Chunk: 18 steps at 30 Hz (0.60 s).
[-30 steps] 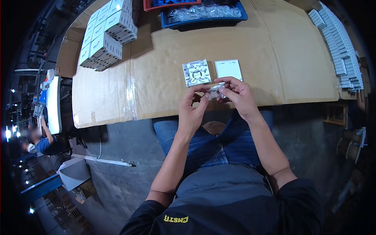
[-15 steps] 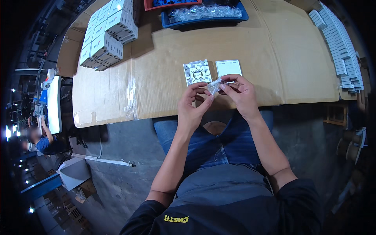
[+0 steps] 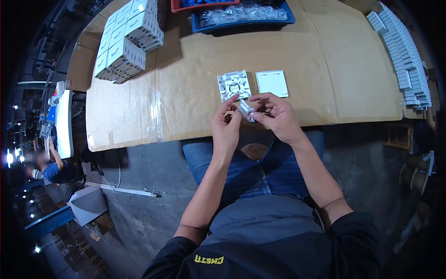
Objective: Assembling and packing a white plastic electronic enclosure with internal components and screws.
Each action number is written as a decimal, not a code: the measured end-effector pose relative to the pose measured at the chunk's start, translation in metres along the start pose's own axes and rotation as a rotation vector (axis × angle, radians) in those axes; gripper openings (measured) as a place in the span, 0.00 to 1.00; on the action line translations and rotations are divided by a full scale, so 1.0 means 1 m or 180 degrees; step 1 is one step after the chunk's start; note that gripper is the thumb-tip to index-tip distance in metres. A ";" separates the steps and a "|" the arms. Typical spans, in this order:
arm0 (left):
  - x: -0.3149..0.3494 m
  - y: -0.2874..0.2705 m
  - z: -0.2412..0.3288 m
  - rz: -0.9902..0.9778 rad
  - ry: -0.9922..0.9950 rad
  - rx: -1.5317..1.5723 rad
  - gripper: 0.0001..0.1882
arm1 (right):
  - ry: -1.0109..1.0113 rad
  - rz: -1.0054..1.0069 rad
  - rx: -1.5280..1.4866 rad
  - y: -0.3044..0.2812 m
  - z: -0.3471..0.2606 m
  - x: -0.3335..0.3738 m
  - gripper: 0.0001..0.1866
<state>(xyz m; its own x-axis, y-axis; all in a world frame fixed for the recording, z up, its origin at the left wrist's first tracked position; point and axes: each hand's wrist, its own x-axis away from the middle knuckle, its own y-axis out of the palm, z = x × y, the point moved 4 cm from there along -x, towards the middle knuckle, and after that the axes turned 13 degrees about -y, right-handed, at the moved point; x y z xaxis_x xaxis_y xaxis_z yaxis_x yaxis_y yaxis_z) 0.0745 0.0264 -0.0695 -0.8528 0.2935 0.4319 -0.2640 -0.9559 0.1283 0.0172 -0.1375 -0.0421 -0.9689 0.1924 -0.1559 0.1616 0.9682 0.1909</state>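
My left hand (image 3: 226,128) and my right hand (image 3: 281,122) meet above the near part of the cardboard-covered table. Between their fingertips is a small clear plastic bag (image 3: 246,109), folded and crumpled; any contents are too small to make out. Both hands are closed on it in a pinch. Just beyond my left fingers lies an open white plastic housing (image 3: 226,88) with a round molded middle. Beside it, past my right fingers, a flat white square cover (image 3: 272,83) lies on the cardboard (image 3: 200,60).
Stacked white boxes (image 3: 121,53) stand at the far left, and long rows of white boxes (image 3: 403,60) at the right. At the back are a blue bin (image 3: 244,29) of clear bags and a red bin (image 3: 204,6) of blue pieces. A person (image 3: 58,172) sits far left.
The bag has moved slightly left and nearer, and looks more bunched up. Both hands have shifted with it, my right hand leftward. The housing and cover stay in place.
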 end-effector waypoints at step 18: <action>0.004 0.004 0.015 -0.0447 0.0474 -0.0539 0.17 | -0.0123 0.0434 -0.0117 -0.021 0.017 -0.002 0.13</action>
<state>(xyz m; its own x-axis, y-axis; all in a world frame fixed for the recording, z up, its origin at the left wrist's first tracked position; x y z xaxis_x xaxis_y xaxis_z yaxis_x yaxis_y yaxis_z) 0.0766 0.0235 -0.0533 -0.8562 0.4326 0.2826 -0.4453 -0.8951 0.0210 0.0185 -0.1556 -0.0625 -0.9303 0.3286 -0.1631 0.2836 0.9262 0.2482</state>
